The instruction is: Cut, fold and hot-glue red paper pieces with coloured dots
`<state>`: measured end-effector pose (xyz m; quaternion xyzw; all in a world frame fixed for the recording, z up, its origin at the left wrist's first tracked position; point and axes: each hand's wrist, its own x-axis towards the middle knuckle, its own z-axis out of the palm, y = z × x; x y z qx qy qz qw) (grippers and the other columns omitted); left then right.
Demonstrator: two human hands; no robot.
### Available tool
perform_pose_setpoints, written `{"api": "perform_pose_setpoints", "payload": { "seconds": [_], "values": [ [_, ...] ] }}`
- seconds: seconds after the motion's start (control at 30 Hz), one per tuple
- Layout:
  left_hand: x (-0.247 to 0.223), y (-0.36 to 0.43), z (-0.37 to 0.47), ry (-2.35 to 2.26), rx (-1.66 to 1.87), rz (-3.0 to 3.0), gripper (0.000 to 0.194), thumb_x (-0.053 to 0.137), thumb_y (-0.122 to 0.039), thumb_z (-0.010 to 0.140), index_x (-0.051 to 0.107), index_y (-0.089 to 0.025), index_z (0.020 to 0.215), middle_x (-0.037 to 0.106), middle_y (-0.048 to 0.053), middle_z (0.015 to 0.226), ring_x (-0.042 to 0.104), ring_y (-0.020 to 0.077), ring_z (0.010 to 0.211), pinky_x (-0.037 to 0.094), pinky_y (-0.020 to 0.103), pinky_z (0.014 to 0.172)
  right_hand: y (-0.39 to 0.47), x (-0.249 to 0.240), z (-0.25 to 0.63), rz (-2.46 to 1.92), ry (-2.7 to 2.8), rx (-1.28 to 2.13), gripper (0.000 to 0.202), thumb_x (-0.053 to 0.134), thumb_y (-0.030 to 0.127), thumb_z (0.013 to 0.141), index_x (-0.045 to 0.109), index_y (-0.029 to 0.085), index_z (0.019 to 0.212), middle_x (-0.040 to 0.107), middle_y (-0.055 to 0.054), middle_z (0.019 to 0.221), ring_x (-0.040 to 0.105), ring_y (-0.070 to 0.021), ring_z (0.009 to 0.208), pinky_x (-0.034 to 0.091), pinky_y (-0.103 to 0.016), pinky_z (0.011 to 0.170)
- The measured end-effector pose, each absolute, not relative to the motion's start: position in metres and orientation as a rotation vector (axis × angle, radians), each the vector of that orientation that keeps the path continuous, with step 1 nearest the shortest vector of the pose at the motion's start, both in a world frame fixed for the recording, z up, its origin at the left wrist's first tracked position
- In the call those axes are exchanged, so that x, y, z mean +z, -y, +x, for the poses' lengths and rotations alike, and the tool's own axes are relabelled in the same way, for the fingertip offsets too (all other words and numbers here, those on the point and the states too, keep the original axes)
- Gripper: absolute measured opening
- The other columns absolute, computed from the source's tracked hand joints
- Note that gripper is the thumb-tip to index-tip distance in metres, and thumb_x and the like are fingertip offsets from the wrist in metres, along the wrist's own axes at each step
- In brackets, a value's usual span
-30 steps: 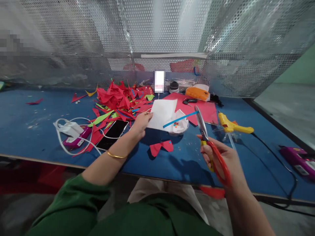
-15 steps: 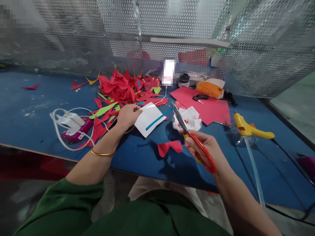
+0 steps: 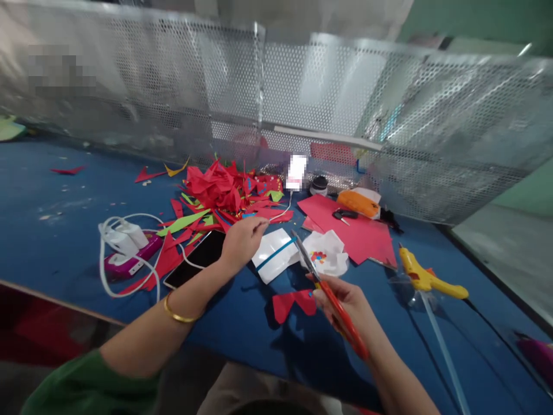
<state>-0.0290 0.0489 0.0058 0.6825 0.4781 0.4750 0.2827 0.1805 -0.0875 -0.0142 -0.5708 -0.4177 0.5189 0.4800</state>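
My right hand (image 3: 343,305) is wrapped around scissors (image 3: 337,305) with orange-red handles. The blade tips reach the upper right end of a narrow blue strip (image 3: 279,253), which lies across a white glossy sheet (image 3: 270,272). At the sheet's upper left is my left hand (image 3: 244,242), its fingers pinched together; what lies between the fingertips is hidden. Below the blades a red cut-out with pointed lobes (image 3: 283,308) rests on the blue table. Beside the blades, crumpled white paper (image 3: 334,245) holds small coloured bits (image 3: 318,257).
Red scraps (image 3: 216,187) are heaped at the back. A black-screened phone (image 3: 196,262) and a purple power strip (image 3: 149,248) with white plugs lie left. Red sheets (image 3: 367,236) and a yellow glue gun (image 3: 432,279) are right. A lit phone (image 3: 296,173) stands behind.
The view has tilted up, so the table sits lower in it. My left hand has shifted towards the sheet's upper edge, uncovering the black-screened phone. The scissors remain at the strip's end.
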Motion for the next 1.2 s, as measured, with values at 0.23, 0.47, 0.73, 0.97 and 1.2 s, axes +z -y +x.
{"api": "perform_pose_setpoints", "payload": {
  "seconds": [0.23, 0.47, 0.73, 0.97, 1.2],
  "values": [
    [0.002, -0.025, -0.034, -1.042, 0.794, 1.330, 0.031, 0.066, -0.045, 0.083, 0.077, -0.016, 0.084, 0.078, 0.014, 0.087, 0.072, 0.0186, 0.073, 0.046, 0.023, 0.062, 0.090, -0.011, 0.177, -1.456, 1.161, 1.257, 0.050, 0.086, 0.047, 0.061, 0.078, 0.017, 0.100, 0.053, 0.006, 0.051, 0.041, -0.0077, 0.044, 0.035, -0.021, 0.043],
    [0.000, -0.018, -0.029, -0.984, 0.773, 1.174, 0.010, 0.074, -0.023, 0.076, 0.075, -0.014, 0.080, 0.077, 0.013, 0.080, 0.070, 0.0159, 0.059, 0.046, 0.022, 0.055, 0.092, -0.022, 0.180, -1.614, 1.246, 1.176, 0.053, 0.084, 0.042, 0.062, 0.077, 0.019, 0.109, 0.074, -0.003, 0.084, 0.065, -0.0199, 0.075, 0.054, -0.033, 0.073],
    [-0.002, -0.014, -0.022, -0.967, 0.742, 1.098, 0.009, 0.069, -0.013, 0.079, 0.075, -0.013, 0.071, 0.071, 0.009, 0.067, 0.059, 0.0105, 0.048, 0.043, 0.019, 0.045, 0.098, -0.024, 0.190, -1.688, 1.400, 1.161, 0.049, 0.079, 0.036, 0.071, 0.073, 0.026, 0.118, 0.076, -0.002, 0.096, 0.067, -0.0223, 0.081, 0.056, -0.034, 0.073],
    [-0.004, -0.014, -0.018, -0.997, 0.735, 1.062, 0.011, 0.067, -0.017, 0.079, 0.073, -0.013, 0.071, 0.070, 0.007, 0.067, 0.055, 0.0083, 0.046, 0.042, 0.017, 0.042, 0.100, -0.014, 0.190, -1.762, 1.460, 1.160, 0.051, 0.079, 0.047, 0.072, 0.072, 0.029, 0.120, 0.076, -0.002, 0.102, 0.068, -0.0221, 0.084, 0.054, -0.034, 0.077],
    [-0.005, -0.012, -0.014, -1.015, 0.742, 0.995, 0.011, 0.072, -0.020, 0.077, 0.070, -0.014, 0.068, 0.069, 0.006, 0.067, 0.053, 0.0077, 0.044, 0.040, 0.017, 0.041, 0.099, -0.016, 0.193, -1.807, 1.482, 1.215, 0.059, 0.078, 0.053, 0.072, 0.067, 0.032, 0.126, 0.076, -0.002, 0.104, 0.068, -0.0239, 0.088, 0.054, -0.036, 0.080]
  ]
}}
